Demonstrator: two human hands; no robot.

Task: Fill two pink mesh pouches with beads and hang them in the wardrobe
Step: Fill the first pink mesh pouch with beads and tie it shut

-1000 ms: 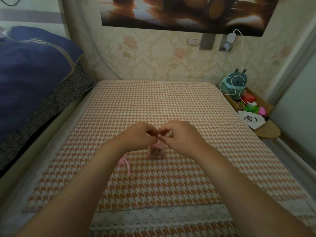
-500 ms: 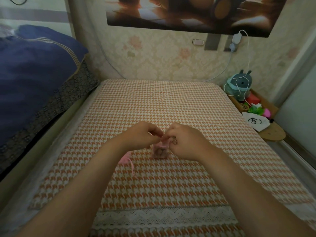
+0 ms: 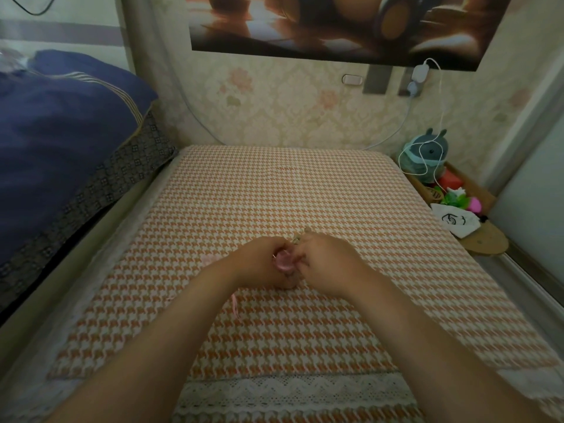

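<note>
A small pink mesh pouch sits between my two hands, low over the orange-and-white checked cloth. My left hand closes around the pouch from the left. My right hand pinches its top edge or drawstring from the right. A second pink pouch lies flat on the cloth just left of my left wrist, mostly hidden by it, and a pink cord trails out below my forearm. A few small beads lie on the cloth just beyond my right hand.
A bed with a dark blue quilt runs along the left. A wooden shelf at the right holds a grey plush toy, a white cloth bag and small coloured items. A white charger cable hangs from the wall.
My hands dropped lower toward the cloth, and my left hand moved from pinching the drawstring to wrapping around the pouch body. The view shifted slightly.
</note>
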